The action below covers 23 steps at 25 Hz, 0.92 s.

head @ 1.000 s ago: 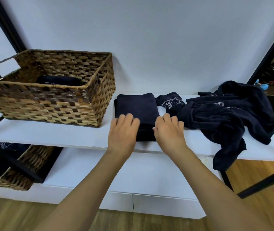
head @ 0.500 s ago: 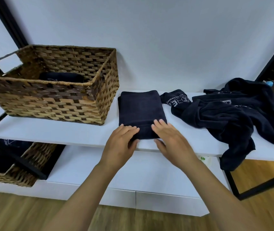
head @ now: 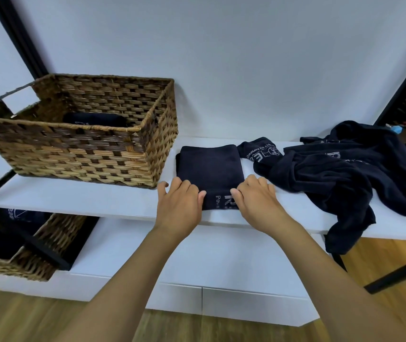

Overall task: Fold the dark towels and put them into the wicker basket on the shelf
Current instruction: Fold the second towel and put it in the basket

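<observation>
A folded dark towel [head: 210, 166] lies on the white shelf [head: 98, 201], just right of the wicker basket [head: 78, 156]. My left hand [head: 179, 199] holds its near left corner and my right hand [head: 256, 197] holds its near right corner, thumbs on the near edge and fingers curled down the sides. White lettering shows on the near edge between the thumbs. Another folded dark towel [head: 93, 118] lies inside the basket. A heap of unfolded dark towels [head: 340, 169] sprawls on the right of the shelf, one end hanging over the front edge.
A second wicker basket [head: 24, 255] holding dark cloth sits on the lower shelf at left. Black frame posts [head: 19, 38] stand at the far left and right. White drawers sit below, above a wooden floor.
My hands slid apart from the middle of the towel's near edge to its two near corners and closed on them. The near edge now shows its white lettering.
</observation>
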{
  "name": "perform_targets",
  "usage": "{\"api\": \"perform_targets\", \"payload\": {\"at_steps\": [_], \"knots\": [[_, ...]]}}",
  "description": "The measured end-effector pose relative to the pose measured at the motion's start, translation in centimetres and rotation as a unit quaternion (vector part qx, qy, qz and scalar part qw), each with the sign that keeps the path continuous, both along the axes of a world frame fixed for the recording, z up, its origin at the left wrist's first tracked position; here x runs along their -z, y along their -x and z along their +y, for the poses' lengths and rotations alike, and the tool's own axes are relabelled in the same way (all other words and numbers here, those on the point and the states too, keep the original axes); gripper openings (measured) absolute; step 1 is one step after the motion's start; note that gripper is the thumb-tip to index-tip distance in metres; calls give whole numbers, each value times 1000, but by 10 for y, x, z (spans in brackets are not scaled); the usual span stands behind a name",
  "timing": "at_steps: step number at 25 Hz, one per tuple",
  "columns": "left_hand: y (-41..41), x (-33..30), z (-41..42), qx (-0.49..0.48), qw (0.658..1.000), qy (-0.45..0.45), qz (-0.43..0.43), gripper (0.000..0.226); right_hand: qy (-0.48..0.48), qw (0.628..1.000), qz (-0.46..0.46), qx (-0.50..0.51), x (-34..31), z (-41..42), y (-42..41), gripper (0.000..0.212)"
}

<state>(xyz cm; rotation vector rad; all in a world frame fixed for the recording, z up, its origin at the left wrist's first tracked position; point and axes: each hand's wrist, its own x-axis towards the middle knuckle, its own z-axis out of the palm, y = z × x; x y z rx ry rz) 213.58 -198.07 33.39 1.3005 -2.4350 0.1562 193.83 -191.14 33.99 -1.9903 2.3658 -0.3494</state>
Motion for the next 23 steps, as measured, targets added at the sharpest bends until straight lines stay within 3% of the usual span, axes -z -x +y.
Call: {"api": "perform_targets", "payload": {"at_steps": [2, 4, 6, 8, 10, 13, 16, 20, 23], "knots": [[7, -9, -7, -33, 997, -49, -45, 52, 8, 999, 16, 39, -4, -13, -6, 38], [15, -15, -13, -56, 994, -70, -57, 40, 98, 993, 49, 51, -3, -23, -15, 18], [18, -14, -12, -26, 1000, -13, 2, 8, 200, 978, 57, -2, 6, -25, -22, 15], [18, 1, -7, 49, 993, 87, 68, 24, 265, 961, 26, -75, 18, -15, -18, 13], [8, 21, -4, 118, 978, 129, 115, 25, 246, 963, 8, -105, 24, 2, -11, 30], [-11, 28, -5, 155, 981, 66, 99, 34, 168, 981, 4, -99, 24, 8, -3, 44], [-11, 17, -14, 113, 991, 32, 57, 41, 133, 988, -25, -76, 13, -3, -5, 36], [0, 16, -14, 93, 992, 80, 36, 18, 42, 996, -63, -57, -7, -11, -5, 29], [0, 9, -16, 73, 994, 83, 8, 39, -29, 995, -91, -42, -13, -12, -5, 34]]}}
